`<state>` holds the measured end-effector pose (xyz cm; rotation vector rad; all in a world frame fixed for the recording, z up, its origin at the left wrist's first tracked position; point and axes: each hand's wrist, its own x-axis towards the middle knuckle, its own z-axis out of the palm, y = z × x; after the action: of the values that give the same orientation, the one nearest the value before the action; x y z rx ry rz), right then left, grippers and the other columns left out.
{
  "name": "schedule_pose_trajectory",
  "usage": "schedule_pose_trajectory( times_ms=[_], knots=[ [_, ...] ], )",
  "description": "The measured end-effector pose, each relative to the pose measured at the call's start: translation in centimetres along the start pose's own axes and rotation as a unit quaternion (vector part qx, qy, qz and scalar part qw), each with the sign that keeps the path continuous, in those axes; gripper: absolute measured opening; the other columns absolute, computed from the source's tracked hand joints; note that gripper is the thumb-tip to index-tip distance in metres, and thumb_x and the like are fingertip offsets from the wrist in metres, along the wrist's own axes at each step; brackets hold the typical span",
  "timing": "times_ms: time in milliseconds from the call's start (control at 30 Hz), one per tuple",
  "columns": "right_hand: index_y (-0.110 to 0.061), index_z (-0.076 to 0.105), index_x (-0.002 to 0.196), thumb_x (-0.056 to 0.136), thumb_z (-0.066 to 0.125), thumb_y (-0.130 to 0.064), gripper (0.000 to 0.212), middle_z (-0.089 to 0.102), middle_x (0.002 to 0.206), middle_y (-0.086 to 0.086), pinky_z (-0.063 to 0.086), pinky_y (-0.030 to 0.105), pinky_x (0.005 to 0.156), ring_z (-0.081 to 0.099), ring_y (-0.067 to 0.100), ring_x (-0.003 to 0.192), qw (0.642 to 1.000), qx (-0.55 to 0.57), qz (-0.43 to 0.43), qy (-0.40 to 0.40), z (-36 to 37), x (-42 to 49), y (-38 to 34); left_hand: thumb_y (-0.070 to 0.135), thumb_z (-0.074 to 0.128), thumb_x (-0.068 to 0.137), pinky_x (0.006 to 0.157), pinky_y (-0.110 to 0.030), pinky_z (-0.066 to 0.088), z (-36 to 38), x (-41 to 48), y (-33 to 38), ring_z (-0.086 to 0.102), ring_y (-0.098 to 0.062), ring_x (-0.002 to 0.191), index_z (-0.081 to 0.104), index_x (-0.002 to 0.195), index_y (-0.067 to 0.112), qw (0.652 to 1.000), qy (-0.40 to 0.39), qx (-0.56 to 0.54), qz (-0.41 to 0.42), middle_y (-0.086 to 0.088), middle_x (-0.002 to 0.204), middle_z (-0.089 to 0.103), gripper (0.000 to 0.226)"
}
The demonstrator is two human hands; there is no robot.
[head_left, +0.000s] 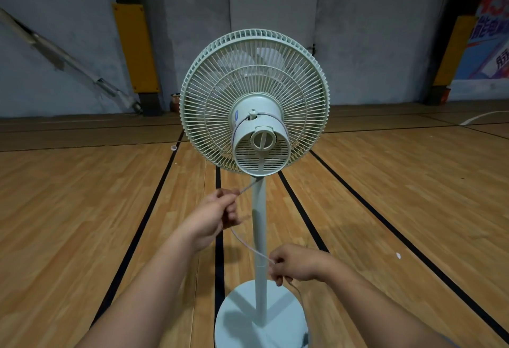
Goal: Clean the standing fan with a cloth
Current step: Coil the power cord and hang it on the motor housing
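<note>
A pale green standing fan (254,99) faces away from me, its motor housing (260,141) and rear grille towards the camera. Its pole (259,237) rises from a round base (248,317) on the floor. A thin white power cord (249,247) is wound around the motor housing and runs down past the pole. My left hand (213,215) pinches the cord just left of the pole, below the housing. Lower down, my right hand (294,263) grips the same cord right of the pole. No cloth is in view.
Wooden gym floor (82,223) with black lines lies all around the fan. A grey wall with yellow padded pillars (136,47) and a white board (272,6) stands behind. A slanted pipe (68,58) leans at the left. Small white scraps (398,255) lie on the floor.
</note>
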<state>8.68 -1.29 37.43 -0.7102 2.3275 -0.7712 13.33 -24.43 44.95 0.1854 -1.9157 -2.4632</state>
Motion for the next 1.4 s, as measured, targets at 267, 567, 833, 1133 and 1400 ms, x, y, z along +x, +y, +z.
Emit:
schedule_pose_trajectory(
  times_ms=[267, 567, 833, 1133, 1400],
  knots=[
    [-0.021, 0.07, 0.074, 0.099, 0.066, -0.026, 0.026, 0.069, 0.077, -0.005, 0.055, 0.045, 0.096, 0.065, 0.017, 0.081, 0.968, 0.107, -0.126, 0.191, -4.7, -2.8, -2.1, 0.033, 0.068, 0.098, 0.053, -0.025, 0.049, -3.4, -1.1, 3.5, 0.045, -0.008, 0.052, 0.064, 0.098, 0.012, 0.965, -0.027, -0.261, 0.003, 0.003, 0.072, 0.054, 0.022],
    [-0.012, 0.078, 0.099, 0.102, 0.067, -0.017, 0.012, 0.066, 0.07, 0.006, 0.05, 0.029, 0.057, 0.057, 0.014, 0.059, 0.872, 0.111, -0.291, 0.378, -7.6, -8.4, -10.2, -0.004, 0.062, 0.089, 0.061, -0.027, 0.064, -2.3, -1.1, 4.3, 0.063, -0.011, 0.057, 0.063, 0.112, 0.002, 0.91, -0.042, -0.412, -0.012, -0.009, 0.082, 0.065, 0.024],
    [-0.012, 0.066, 0.088, 0.099, 0.071, -0.025, 0.018, 0.059, 0.075, -0.005, 0.044, 0.03, 0.059, 0.055, 0.014, 0.067, 0.738, -0.084, -0.345, 0.573, -12.8, -9.1, -19.0, -0.002, 0.052, 0.101, 0.084, -0.033, 0.067, -1.3, -1.5, 5.2, 0.079, -0.025, 0.101, 0.066, 0.126, -0.009, 0.875, -0.09, -0.474, 0.039, -0.019, 0.116, 0.075, 0.03],
    [-0.014, 0.064, 0.074, 0.092, 0.064, -0.019, 0.019, 0.057, 0.064, -0.01, 0.043, 0.032, 0.063, 0.049, 0.006, 0.063, 0.817, 0.06, -0.184, 0.543, -16.6, -6.0, -17.5, -0.002, 0.059, 0.097, 0.078, -0.027, 0.066, -1.0, -2.1, 5.4, 0.078, -0.029, 0.108, 0.066, 0.137, -0.011, 0.888, -0.129, -0.439, 0.047, -0.025, 0.138, 0.068, 0.042],
    [-0.021, 0.069, 0.086, 0.109, 0.054, -0.024, 0.027, 0.069, 0.08, 0.013, 0.058, 0.037, 0.051, 0.062, 0.015, 0.057, 0.852, 0.142, -0.15, 0.48, -10.0, -3.9, -10.0, 0.005, 0.071, 0.092, 0.075, -0.028, 0.066, 0.0, -1.9, 4.9, 0.078, -0.025, 0.101, 0.079, 0.122, -0.003, 0.93, -0.112, -0.348, 0.044, -0.019, 0.125, 0.075, 0.032]
  ],
)
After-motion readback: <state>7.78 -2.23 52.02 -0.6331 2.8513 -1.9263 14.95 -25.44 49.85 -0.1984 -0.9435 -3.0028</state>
